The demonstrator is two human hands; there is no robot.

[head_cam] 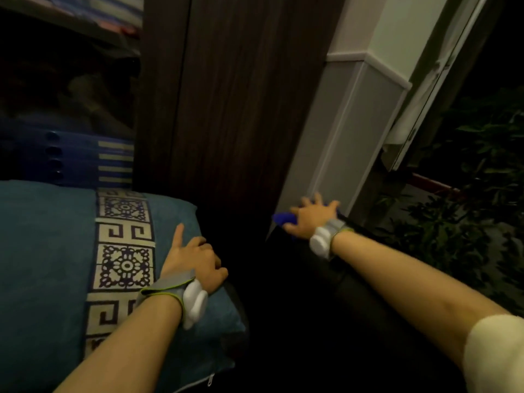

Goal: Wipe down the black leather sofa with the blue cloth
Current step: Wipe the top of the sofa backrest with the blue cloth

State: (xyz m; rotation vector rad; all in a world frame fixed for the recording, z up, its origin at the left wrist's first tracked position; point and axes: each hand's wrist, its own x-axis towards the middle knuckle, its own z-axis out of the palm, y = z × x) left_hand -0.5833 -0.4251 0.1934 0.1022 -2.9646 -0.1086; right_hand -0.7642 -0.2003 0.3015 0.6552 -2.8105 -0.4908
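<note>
The black leather sofa (326,302) fills the dark lower middle of the head view. My right hand (310,218) lies flat with fingers spread on the blue cloth (283,218), pressing it onto the sofa's far end beside the white wall corner. Only a small bright blue fold of the cloth shows at the hand's left; the rest is hidden under the palm. My left hand (195,259) grips the right edge of a teal cushion (45,251), index finger stretched out, other fingers curled over the edge.
The teal cushion has a patterned cream and navy band (124,251) and lies on the sofa's left. A dark wooden panel (226,109) rises behind. A white and grey wall corner (354,131) stands at right, with dark plants (467,208) beyond.
</note>
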